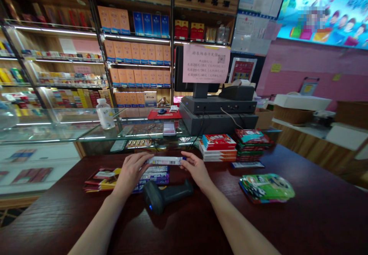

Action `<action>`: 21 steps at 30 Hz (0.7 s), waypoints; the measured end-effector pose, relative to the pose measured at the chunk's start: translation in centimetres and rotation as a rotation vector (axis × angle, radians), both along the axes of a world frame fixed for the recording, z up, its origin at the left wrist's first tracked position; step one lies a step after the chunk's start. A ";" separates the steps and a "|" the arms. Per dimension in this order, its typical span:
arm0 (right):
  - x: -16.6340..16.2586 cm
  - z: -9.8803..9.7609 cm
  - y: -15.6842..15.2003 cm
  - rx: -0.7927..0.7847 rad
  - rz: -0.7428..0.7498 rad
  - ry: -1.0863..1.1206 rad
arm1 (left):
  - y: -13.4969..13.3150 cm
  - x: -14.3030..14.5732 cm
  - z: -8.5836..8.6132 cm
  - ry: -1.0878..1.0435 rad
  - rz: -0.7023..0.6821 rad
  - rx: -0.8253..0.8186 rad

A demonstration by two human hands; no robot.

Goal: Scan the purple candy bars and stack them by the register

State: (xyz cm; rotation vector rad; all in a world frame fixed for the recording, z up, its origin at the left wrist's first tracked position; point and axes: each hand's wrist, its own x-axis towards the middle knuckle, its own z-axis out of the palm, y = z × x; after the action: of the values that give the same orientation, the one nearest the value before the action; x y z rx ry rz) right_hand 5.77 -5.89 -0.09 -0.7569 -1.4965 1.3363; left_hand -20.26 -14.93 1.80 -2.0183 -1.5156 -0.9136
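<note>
Both my hands hold a long flat white-and-purple packet [166, 160] by its ends, level above the dark wooden counter [301, 216]. My left hand [131, 172] pinches its left end and my right hand [195, 169] pinches its right end. Under the packet lies a pile of similar purple packets [155, 175]. A dark grey handheld barcode scanner [165, 196] lies on the counter just below my hands, with a small blue light at its head.
Flat colourful packets [100, 178] lie left of the pile, green packets [267, 188] at the right. Red boxes [218, 146] and red-green boxes [253, 144] are stacked before the till [218, 111]. A glass case [57, 130] carries a plastic bottle [105, 113]. Shelves of cartons line the back.
</note>
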 end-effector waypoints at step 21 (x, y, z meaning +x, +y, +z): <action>2.0 2.8 -4.7 0.646 0.441 -0.832 | -0.8 -2.1 0.4 -0.036 0.293 0.156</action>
State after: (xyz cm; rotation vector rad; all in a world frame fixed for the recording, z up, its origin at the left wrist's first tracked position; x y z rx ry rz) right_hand 7.81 -10.58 2.67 -0.5843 -2.7021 0.7239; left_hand -22.36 -15.76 2.16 -1.6265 -1.6501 -0.9198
